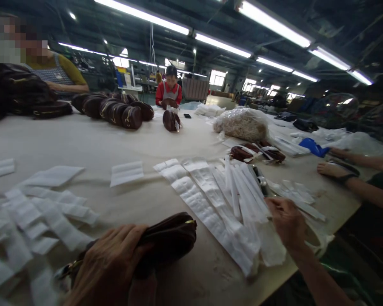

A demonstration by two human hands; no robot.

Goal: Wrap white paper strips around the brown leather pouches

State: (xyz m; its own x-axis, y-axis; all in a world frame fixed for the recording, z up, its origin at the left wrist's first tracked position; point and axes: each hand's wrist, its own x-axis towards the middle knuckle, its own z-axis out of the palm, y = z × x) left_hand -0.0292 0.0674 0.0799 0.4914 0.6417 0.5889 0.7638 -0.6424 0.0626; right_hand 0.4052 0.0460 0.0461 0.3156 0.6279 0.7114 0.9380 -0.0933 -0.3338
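My left hand [110,259] is wrapped over a dark brown leather bag [174,238] with a gold zipper, tilted just above the table at the front. Part of the bag is hidden under the palm. At the right, my right hand [287,221] has its fingers pinched together by a stack of narrow white strips [245,191]. What lies between those fingertips is too small to make out. Wider white padded strips [207,208] fan out between my two hands. To the left of the bag are scattered white foam pieces [57,212].
Finished brown bags [115,112] stand in rows at the back left, near a person in an apron [64,72]. A person in red [169,91] works across the table. A plastic-wrapped bundle [242,123] sits at the back. Another person's hands [335,170] are at the right edge.
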